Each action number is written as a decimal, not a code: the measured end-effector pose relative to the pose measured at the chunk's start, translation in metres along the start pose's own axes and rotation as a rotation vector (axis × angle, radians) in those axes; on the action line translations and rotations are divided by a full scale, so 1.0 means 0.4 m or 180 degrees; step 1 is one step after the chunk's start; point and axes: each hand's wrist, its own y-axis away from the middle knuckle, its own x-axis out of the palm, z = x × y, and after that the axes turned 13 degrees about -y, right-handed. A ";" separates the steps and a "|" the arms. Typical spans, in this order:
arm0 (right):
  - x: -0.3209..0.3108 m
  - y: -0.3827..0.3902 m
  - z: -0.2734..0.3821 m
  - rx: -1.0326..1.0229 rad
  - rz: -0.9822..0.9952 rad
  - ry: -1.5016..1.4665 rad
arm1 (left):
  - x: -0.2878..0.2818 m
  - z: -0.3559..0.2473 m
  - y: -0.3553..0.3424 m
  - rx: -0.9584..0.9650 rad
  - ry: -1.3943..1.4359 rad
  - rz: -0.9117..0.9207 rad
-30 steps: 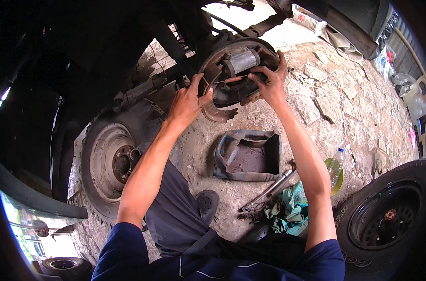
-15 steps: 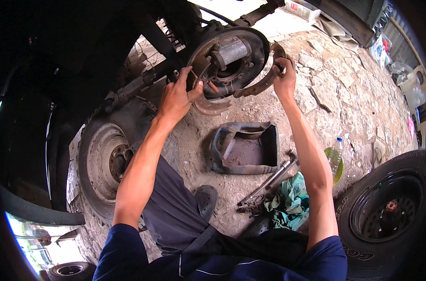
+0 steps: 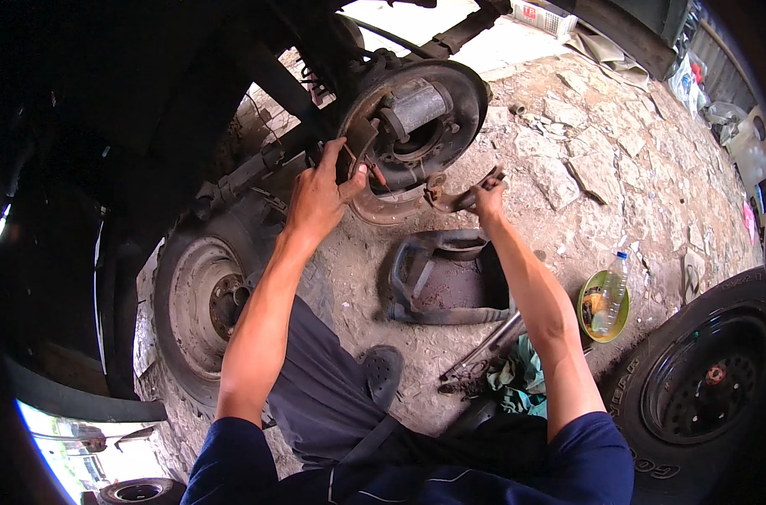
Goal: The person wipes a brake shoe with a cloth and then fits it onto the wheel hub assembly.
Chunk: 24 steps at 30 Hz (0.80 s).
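The brake backing plate [image 3: 465,114] is round and dark, with a grey cylindrical hub end [image 3: 418,108] standing out of its middle. My left hand [image 3: 316,202] is closed on a curved, rusty brake shoe [image 3: 387,209] at the plate's lower left edge, thumb and fingers pinching its upper part. A reddish-orange piece [image 3: 377,175] shows beside my thumb. Below the plate's right side, my right hand [image 3: 489,199] grips a second brake shoe [image 3: 450,199], tilted and apart from the plate. One end of it lies close to the left shoe's lower end; whether they touch I cannot tell.
A cut-open plastic container [image 3: 450,316] with dark residue sits on the stony ground below my hands. Near it lie a long metal tool [image 3: 488,345] and a teal rag [image 3: 518,379]. Rightward are a green bowl with a bottle [image 3: 610,295] and a wheel [image 3: 703,379]; another wheel [image 3: 198,307] is left.
My right hand has come down and nearer with its brake shoe, which has turned from upright beside the plate to lying lower. The left hand keeps its hold nearly in place.
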 end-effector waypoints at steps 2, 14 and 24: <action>0.057 0.077 -0.040 0.0638 0.0118 -0.0105 | -0.008 0.021 0.015 -0.0021 -0.0083 -0.0013; 0.018 0.118 0.109 -0.0254 0.0745 0.3140 | 0.005 0.002 -0.004 0.0148 0.0187 -0.0107; 0.288 0.541 0.368 -0.3263 0.2079 0.1735 | -0.001 0.013 -0.003 0.0074 0.0075 -0.0025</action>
